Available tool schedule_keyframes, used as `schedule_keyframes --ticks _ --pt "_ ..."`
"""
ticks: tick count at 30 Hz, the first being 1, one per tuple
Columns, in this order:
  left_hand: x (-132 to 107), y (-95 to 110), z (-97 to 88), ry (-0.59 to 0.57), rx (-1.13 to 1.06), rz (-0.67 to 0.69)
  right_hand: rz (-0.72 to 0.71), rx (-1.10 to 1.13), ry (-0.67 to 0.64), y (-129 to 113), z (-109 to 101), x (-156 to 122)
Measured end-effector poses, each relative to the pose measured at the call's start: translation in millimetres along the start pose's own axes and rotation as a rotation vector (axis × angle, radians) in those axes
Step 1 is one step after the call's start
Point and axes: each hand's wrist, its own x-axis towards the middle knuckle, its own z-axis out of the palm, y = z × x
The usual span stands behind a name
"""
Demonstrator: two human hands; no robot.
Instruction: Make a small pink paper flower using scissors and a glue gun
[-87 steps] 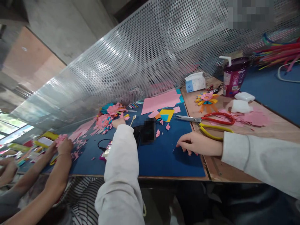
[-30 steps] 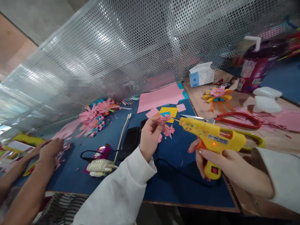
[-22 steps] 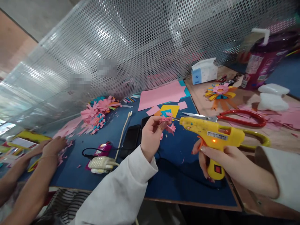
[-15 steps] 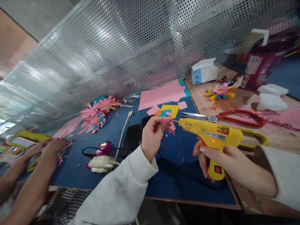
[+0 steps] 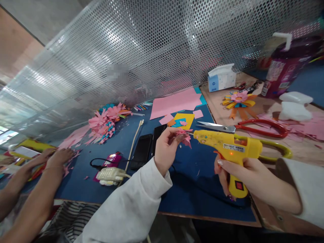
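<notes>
My left hand (image 5: 165, 145) is raised over the blue mat (image 5: 177, 179) and pinches a small pink paper flower piece (image 5: 185, 135) between thumb and fingers. My right hand (image 5: 240, 172) grips the handle of a yellow hot glue gun (image 5: 227, 146) with an orange trigger and a lit indicator. The gun's nozzle points left and touches the pink piece. A black cord runs from the gun across the mat.
Red-handled scissors (image 5: 253, 126) lie behind the gun. Two black phones (image 5: 143, 150), a power strip (image 5: 110, 174), a pile of pink paper flowers (image 5: 105, 121), pink paper sheets (image 5: 177, 103), a tissue box (image 5: 221, 78) and a purple jar (image 5: 283, 64) stand around. Another person's hands (image 5: 54, 157) rest at the left. A perforated metal screen (image 5: 152, 50) backs the table.
About three seconds ago both hands lay empty on the mat. They have since lifted the glue gun and the pink piece. In the last second the nozzle has closed onto the piece.
</notes>
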Motion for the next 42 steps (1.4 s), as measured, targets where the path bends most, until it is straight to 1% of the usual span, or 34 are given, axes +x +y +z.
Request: schedule_keyframes --ticks 7,20,26,28,35,39,42 --pt "-2 -1 -0.8 -0.01 -0.015 -0.002 -0.002 -0.012 -0.011 -3 1 0" --pt "-2 -1 -2.3 -0.017 0.04 0.018 0.017 -0.004 -0.005 -1 2 -1" --pt "-1 -4 -5.5 -0.005 0.095 0.006 0.036 -0.013 0.003 1 1 -1" --pt "-1 -6 -6.8 0.002 0.112 0.016 0.029 -0.019 0.0 1 1 -1" --pt "0 -10 -8.5 0.012 0.057 0.066 0.023 -0.05 0.006 -2 2 0" --pt "-1 -11 -8.7 0.031 0.103 0.1 0.024 -0.074 0.005 -3 2 1" --pt "-1 -11 -8.5 0.045 0.135 0.15 0.015 -0.115 0.007 -3 2 1"
